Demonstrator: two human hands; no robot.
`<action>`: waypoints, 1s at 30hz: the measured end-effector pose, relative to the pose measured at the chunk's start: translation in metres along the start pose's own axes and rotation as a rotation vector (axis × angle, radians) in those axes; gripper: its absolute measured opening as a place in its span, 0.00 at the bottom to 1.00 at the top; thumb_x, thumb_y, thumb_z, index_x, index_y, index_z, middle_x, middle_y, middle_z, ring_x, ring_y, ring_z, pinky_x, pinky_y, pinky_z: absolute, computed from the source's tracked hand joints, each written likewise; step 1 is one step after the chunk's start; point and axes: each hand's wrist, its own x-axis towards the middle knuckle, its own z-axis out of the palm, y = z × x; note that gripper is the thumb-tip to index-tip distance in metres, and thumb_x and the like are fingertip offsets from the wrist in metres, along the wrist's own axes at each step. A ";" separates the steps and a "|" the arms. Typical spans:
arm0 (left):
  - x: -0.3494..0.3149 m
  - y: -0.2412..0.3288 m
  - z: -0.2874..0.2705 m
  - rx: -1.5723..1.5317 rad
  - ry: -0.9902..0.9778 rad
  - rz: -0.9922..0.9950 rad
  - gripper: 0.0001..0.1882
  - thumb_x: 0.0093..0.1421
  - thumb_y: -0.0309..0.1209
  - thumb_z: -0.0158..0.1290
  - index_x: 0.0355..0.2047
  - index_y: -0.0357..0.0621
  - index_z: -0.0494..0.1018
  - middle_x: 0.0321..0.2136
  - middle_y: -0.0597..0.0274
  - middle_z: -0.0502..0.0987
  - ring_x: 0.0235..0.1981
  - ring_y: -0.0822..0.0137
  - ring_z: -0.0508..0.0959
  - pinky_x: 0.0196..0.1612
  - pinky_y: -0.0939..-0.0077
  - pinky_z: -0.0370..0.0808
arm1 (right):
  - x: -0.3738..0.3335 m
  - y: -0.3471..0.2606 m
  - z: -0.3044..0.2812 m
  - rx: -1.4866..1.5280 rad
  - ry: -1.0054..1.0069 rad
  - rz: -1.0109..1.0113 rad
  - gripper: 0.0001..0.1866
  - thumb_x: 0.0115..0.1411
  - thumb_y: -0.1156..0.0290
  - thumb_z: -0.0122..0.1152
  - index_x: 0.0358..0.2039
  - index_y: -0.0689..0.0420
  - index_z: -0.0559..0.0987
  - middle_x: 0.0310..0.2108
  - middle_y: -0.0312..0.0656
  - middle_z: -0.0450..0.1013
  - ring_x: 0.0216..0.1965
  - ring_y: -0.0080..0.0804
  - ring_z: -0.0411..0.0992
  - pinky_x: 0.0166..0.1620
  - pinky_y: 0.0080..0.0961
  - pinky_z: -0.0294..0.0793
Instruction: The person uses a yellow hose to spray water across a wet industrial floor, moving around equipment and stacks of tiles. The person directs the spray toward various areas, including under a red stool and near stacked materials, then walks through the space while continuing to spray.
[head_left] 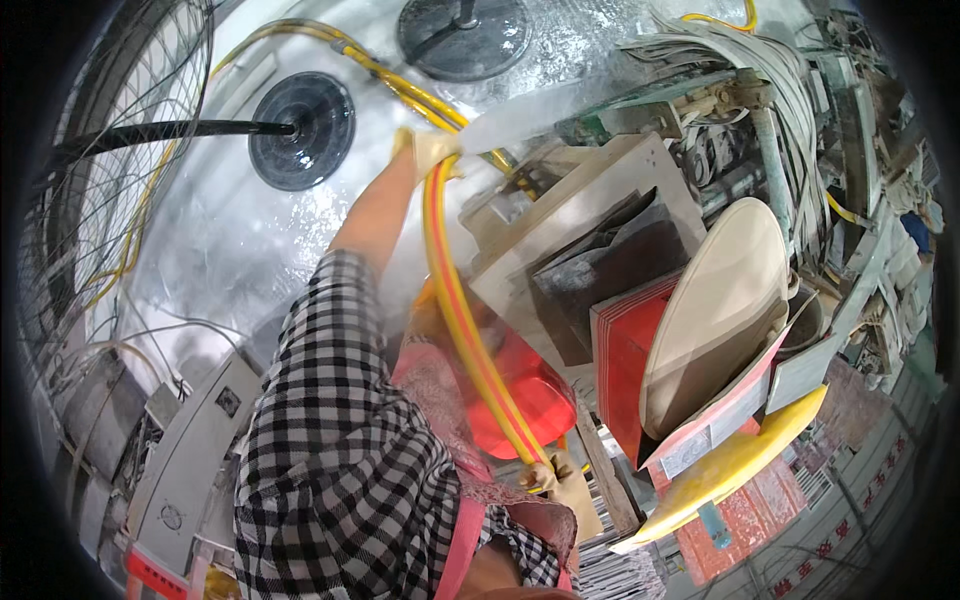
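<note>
Head view: left hand (431, 150) and right hand (567, 485) — each grip closed — clasp a curving, red-striped yellow hose (463, 318).

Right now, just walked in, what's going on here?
Someone in a checked sleeve is handling a yellow hose with a red stripe. The gloved left hand, arm stretched out, grips it near its far end, where a pale spray, probably water, fans out to the right. The gloved right hand holds it lower down, close to the body. The hose passes above a red container. The floor looks wet around two round black bases.
</note>
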 end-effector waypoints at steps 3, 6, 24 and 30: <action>-0.030 -0.059 -0.008 -0.079 -0.135 0.032 0.13 0.55 0.36 0.55 0.34 0.39 0.77 0.26 0.61 0.81 0.27 0.68 0.80 0.30 0.75 0.74 | -0.001 -0.010 0.001 -0.136 -0.020 0.041 0.22 0.58 0.55 0.66 0.39 0.63 0.76 0.27 0.38 0.77 0.29 0.21 0.73 0.34 0.19 0.70; -0.043 -0.087 -0.018 -0.462 -0.110 -0.223 0.15 0.60 0.35 0.48 0.34 0.33 0.76 0.24 0.57 0.79 0.23 0.68 0.78 0.25 0.77 0.73 | -0.001 -0.019 0.007 -0.243 -0.032 0.113 0.23 0.55 0.54 0.68 0.37 0.63 0.76 0.27 0.38 0.77 0.29 0.21 0.73 0.33 0.18 0.70; -0.117 -0.152 0.054 -1.011 -0.046 -0.940 0.20 0.66 0.37 0.44 0.46 0.28 0.68 0.30 0.48 0.78 0.15 0.67 0.71 0.16 0.79 0.69 | -0.049 0.048 -0.011 0.031 0.087 -0.140 0.22 0.48 0.64 0.74 0.38 0.66 0.79 0.28 0.39 0.76 0.27 0.24 0.72 0.30 0.18 0.69; -0.160 -0.138 0.122 -0.975 -0.348 -0.996 0.24 0.67 0.36 0.43 0.55 0.26 0.63 0.33 0.46 0.78 0.15 0.69 0.69 0.15 0.82 0.70 | -0.094 0.093 -0.034 0.097 0.075 -0.293 0.29 0.45 0.59 0.77 0.41 0.67 0.80 0.32 0.40 0.77 0.33 0.25 0.73 0.37 0.21 0.72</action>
